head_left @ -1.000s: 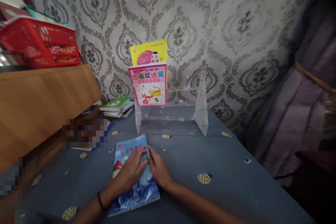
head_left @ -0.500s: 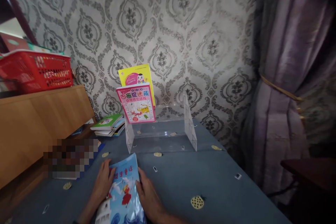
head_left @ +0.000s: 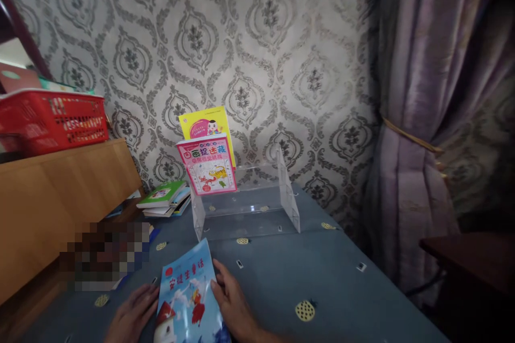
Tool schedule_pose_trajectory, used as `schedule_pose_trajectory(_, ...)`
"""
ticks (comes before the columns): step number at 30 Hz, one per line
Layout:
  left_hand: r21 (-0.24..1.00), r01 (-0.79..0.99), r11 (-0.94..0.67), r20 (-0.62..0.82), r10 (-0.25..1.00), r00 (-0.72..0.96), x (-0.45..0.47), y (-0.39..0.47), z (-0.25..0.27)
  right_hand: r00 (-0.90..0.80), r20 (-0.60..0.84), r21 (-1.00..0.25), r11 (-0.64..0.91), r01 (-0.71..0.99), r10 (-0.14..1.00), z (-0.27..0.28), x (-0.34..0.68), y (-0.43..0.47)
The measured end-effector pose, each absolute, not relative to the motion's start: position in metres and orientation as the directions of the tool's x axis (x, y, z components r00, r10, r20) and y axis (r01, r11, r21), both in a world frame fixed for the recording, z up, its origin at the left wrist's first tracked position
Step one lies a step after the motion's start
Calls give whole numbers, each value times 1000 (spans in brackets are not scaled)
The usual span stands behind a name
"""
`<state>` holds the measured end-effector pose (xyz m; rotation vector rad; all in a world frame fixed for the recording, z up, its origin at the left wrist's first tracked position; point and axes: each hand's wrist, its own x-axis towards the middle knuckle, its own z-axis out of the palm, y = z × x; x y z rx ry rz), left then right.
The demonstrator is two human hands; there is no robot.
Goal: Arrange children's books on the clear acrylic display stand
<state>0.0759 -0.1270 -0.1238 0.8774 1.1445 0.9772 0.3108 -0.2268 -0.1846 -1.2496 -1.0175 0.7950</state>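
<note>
A blue book (head_left: 189,300) with red Chinese lettering and a red-dressed figure on its cover is tilted near the front of the table. My right hand (head_left: 235,303) grips its right edge, thumb on the cover side. At the left edge, my left hand (head_left: 134,311) has its fingers stretched out beside the book; whether they touch it is unclear. Beyond the book stands a clear plastic rack (head_left: 257,220). A pink book (head_left: 209,169) and a yellow book (head_left: 205,120) lean upright in its left part, one behind the other.
A small stack of books (head_left: 164,195) lies left of the rack, with a blurred-out book (head_left: 110,257) nearer me. A wooden cabinet (head_left: 68,198) carries a red basket (head_left: 52,120) on the left. Blue cloth with pineapple prints (head_left: 273,262) covers the table; a purple curtain (head_left: 418,118) hangs right.
My left hand has moved down and left, off the book's cover, uncovering more of its title. My right hand keeps hold of the book. The view has shifted slightly.
</note>
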Motion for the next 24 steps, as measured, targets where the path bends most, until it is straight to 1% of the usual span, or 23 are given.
schedule_pose_trajectory(4, 900, -117, 420, -390, 896, 212, 72, -120, -113, 389, 189, -980, 197, 21, 902, -188, 310, -225)
schedule_pose_trajectory(6, 896, -81, 436, -411, 885, 220, 72, -116, -113, 390, 219, -973, 228, 25, 894, -187, 310, -225)
schedule_pose_trajectory(8, 895, -39, 445, -426, 877, 222, 74, -115, -116, 383, 251, -966, 257, 36, 889, -184, 310, -226)
schedule_pose_trajectory(11, 895, 19, 446, -435, 860, 267, 83, -119, -122, 365, 282, -958, 284, 49, 887, -179, 310, -228)
schedule_pose_trajectory(14, 896, 65, 438, -438, 854, 281, 93, -127, -120, 360, 276, -959, 279, 44, 891, -175, 311, -229)
schedule_pose_trajectory(16, 906, 80, 416, -419, 851, 318, 97, -132, -108, 388, 255, -964, 261, 39, 885, -170, 314, -230)
schedule_pose_trajectory(18, 920, 83, 383, -382, 831, 405, 100, -133, -90, 382, 262, -962, 270, 33, 886, -162, 322, -229)
schedule_pose_trajectory(20, 938, 102, 333, -339, 810, 478, 105, -131, -67, 288, 306, -950, 312, 24, 908, -148, 333, -226)
schedule_pose_trajectory(22, 957, 129, 260, -289, 806, 517, 113, -125, -44, 170, 349, -937, 349, 31, 922, -130, 348, -219)
schedule_pose_trajectory(24, 973, 136, 185, -229, 812, 536, 125, -117, -22, 129, 375, -927, 367, 83, 918, -108, 366, -209)
